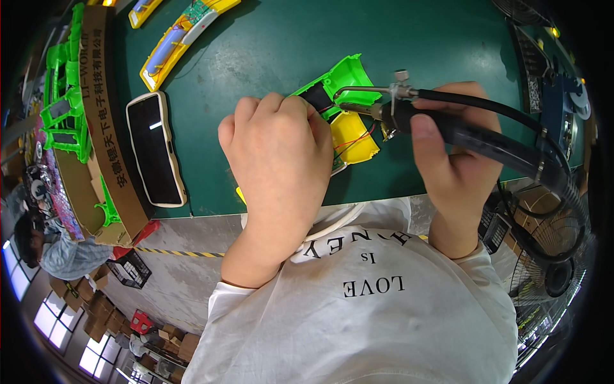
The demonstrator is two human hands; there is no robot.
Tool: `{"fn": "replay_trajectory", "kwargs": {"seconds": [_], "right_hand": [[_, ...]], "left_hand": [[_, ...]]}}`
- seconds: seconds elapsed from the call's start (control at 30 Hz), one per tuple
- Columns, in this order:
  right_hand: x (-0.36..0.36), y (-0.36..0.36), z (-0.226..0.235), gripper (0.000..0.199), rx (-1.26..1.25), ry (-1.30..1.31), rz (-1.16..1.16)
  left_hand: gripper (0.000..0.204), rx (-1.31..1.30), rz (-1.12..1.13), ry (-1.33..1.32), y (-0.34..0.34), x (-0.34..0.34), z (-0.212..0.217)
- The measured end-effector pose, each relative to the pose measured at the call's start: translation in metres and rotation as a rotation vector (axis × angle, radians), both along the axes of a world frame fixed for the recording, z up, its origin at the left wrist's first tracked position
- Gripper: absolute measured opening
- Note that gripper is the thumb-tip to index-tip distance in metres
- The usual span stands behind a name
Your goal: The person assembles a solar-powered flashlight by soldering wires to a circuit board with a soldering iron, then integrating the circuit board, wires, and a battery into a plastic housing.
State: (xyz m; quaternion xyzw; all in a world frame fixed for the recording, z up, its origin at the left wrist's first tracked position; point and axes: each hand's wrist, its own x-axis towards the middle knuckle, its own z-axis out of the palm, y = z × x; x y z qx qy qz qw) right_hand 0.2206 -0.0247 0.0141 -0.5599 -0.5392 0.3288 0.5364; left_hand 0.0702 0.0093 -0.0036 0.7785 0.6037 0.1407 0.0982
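In my right hand (451, 147) is a black soldering iron (470, 131) with a metal solder-feed tube (361, 89) clamped along it. Its tip reaches over a bright green plastic shell (350, 77) that has a dark panel (316, 97) set in it. Beside the green shell lies a yellow plastic shell (354, 137), with thin red wires running across it. My left hand (281, 150) is curled over the left end of these parts, knuckles up. Its fingertips, and whatever they pinch, are hidden beneath the hand.
A phone (155, 150) in a pale case lies left on the green table (256, 45). Beyond it sits a yellow housing (176, 48) with a battery and circuit board. At the left edge stands a cardboard box (112, 128) with green frames (67, 96). The iron's thick hose (569, 192) loops down right.
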Motion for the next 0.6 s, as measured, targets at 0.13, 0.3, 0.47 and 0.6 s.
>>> {"fn": "replay_trajectory", "kwargs": {"seconds": [0.13,0.3,0.47,0.6], "right_hand": [[0.016,0.002,-0.003,0.011,0.122,0.004,-0.069],[0.04,0.004,-0.016,0.018,-0.011,0.23,-0.407],[0.07,-0.005,-0.045,0.021,0.022,0.375,-0.344],[0.085,-0.011,-0.065,0.028,0.012,0.598,-0.302]], "left_hand": [[0.004,-0.003,0.003,0.008,0.0,-0.001,0.0],[0.004,-0.018,0.006,-0.004,0.0,0.0,0.001],[0.004,-0.015,0.005,0.001,-0.001,-0.001,0.0],[0.004,-0.038,-0.01,0.002,0.0,-0.002,0.003]]}}
